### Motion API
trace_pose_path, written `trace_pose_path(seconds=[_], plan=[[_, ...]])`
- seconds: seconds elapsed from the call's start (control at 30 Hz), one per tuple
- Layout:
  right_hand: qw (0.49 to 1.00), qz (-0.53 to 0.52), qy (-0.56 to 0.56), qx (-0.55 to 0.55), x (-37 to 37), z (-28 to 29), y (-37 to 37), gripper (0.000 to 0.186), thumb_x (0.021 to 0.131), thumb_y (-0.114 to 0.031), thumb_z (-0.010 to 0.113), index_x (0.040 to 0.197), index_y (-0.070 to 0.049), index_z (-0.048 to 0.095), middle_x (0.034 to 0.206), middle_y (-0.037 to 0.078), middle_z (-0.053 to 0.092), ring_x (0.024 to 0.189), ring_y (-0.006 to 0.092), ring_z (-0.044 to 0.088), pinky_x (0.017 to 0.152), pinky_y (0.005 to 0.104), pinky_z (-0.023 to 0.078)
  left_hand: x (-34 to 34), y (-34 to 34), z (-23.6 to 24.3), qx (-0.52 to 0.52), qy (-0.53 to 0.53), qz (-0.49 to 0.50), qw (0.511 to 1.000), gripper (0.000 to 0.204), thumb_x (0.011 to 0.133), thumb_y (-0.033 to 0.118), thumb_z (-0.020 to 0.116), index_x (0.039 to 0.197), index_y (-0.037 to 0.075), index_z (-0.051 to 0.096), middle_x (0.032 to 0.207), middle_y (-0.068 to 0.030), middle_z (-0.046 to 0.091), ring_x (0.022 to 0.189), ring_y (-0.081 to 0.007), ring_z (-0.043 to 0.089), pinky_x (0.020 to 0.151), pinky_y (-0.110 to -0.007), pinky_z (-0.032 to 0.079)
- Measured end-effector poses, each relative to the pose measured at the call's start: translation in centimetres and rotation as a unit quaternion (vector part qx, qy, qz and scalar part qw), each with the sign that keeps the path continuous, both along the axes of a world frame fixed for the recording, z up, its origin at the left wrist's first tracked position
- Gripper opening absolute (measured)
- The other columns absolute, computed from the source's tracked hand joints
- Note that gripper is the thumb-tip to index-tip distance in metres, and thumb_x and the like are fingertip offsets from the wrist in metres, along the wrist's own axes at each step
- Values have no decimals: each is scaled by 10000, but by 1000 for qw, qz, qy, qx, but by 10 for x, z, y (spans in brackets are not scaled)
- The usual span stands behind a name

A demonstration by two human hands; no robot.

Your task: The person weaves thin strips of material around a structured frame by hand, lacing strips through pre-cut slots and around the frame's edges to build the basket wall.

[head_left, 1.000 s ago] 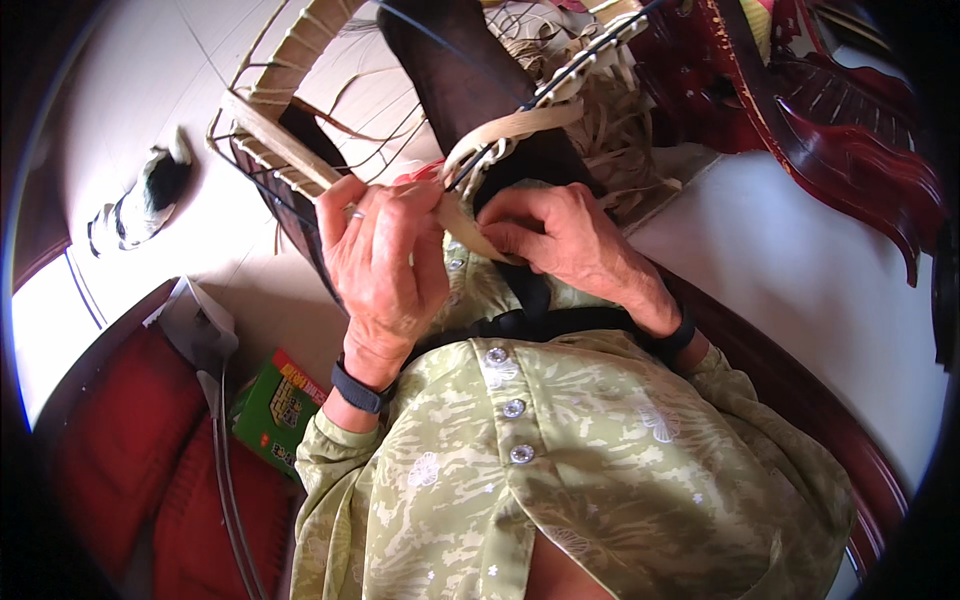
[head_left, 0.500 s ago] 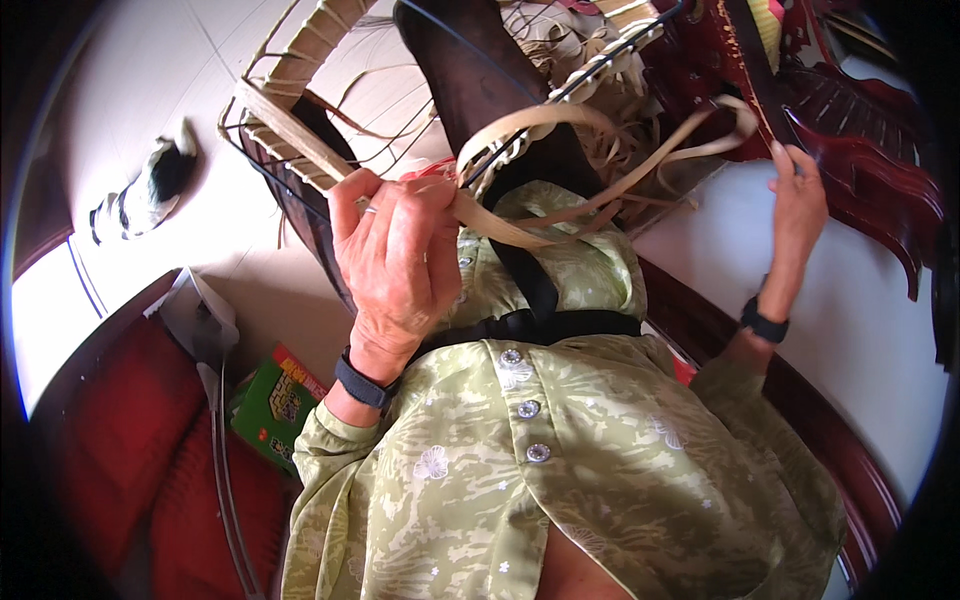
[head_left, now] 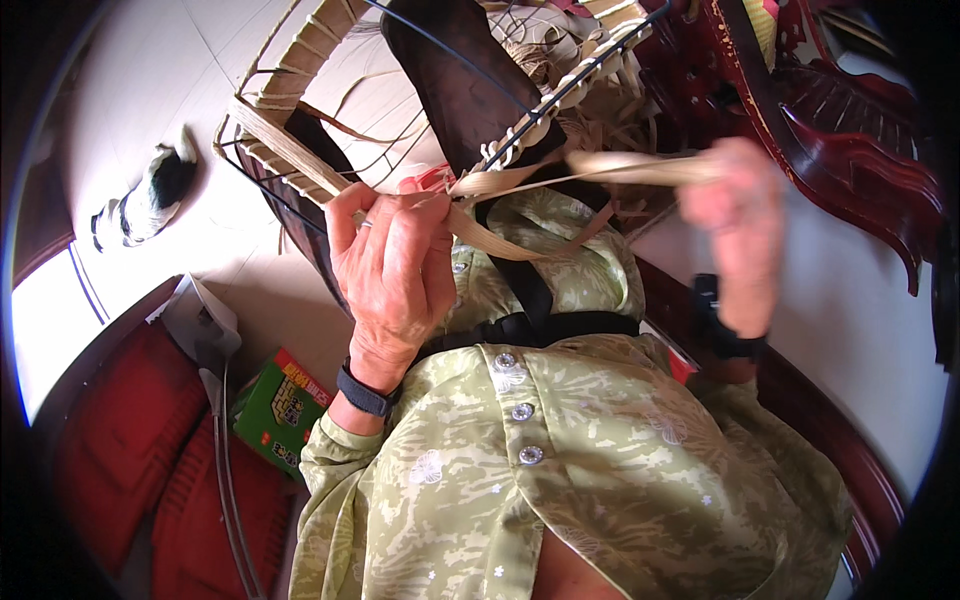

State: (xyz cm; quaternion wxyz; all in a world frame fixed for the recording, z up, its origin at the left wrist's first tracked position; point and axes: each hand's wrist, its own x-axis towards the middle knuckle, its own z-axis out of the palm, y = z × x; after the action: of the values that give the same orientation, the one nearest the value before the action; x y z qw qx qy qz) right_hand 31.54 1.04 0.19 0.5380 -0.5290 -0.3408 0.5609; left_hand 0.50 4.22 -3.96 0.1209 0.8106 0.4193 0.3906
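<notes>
A dark wire frame (head_left: 575, 85), partly wrapped in tan flat strip, rests across my knees. Its near corner is in my left hand (head_left: 395, 260), whose fingers are closed and pinch the frame together with the strip. From there a tan flat fibre strip (head_left: 635, 168) stretches out to the right, drawn nearly straight. My right hand (head_left: 735, 225) is at its far end and appears closed on it, though motion smears the fingers. A looser part of the strip curves below, over my lap.
Loose tan strips (head_left: 530, 65) lie in a heap beyond my knees. Dark red carved wooden furniture (head_left: 850, 190) stands at the far right. A black-and-white shape (head_left: 155, 195) lies on the floor at left. Red cushions (head_left: 215, 500) and a green box (head_left: 280, 410) are near my left arm.
My right hand has moved left and slightly lower, now blurred. The strip's wide loop above the frame corner has been pulled down and tightened. My left hand holds its place.
</notes>
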Motion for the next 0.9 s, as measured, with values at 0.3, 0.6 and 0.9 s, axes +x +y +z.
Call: trace_pose_path(seconds=[0.3,0.6,0.9], plan=[[681,-275,-625,-263,234,7,-20,449,909,-471,627,887,-23,653,709,110,679,566,189,587,650,339,460,-1,1,8,-7,-18,-15,1000,199,778,-30,666,962,34,626,906,-66,680,788,-222,654,811,-407,458],[875,260,-402,-66,-100,-7,11,167,907,-214,700,937,-54,737,726,85,711,614,202,674,547,336,516,-1,-3,12,-19,-1,5,1000,185,811,-48,648,978,29,622,935,-77,701,785,-229,632,834,-403,450],[971,198,-102,-91,-80,-16,-5,192,944,-225,635,1008,-63,717,674,27,618,534,90,517,468,269,410,-3,-3,5,2,-4,0,1000,250,769,-40,666,1009,25,638,951,-70,689,823,-231,636,841,-402,443]])
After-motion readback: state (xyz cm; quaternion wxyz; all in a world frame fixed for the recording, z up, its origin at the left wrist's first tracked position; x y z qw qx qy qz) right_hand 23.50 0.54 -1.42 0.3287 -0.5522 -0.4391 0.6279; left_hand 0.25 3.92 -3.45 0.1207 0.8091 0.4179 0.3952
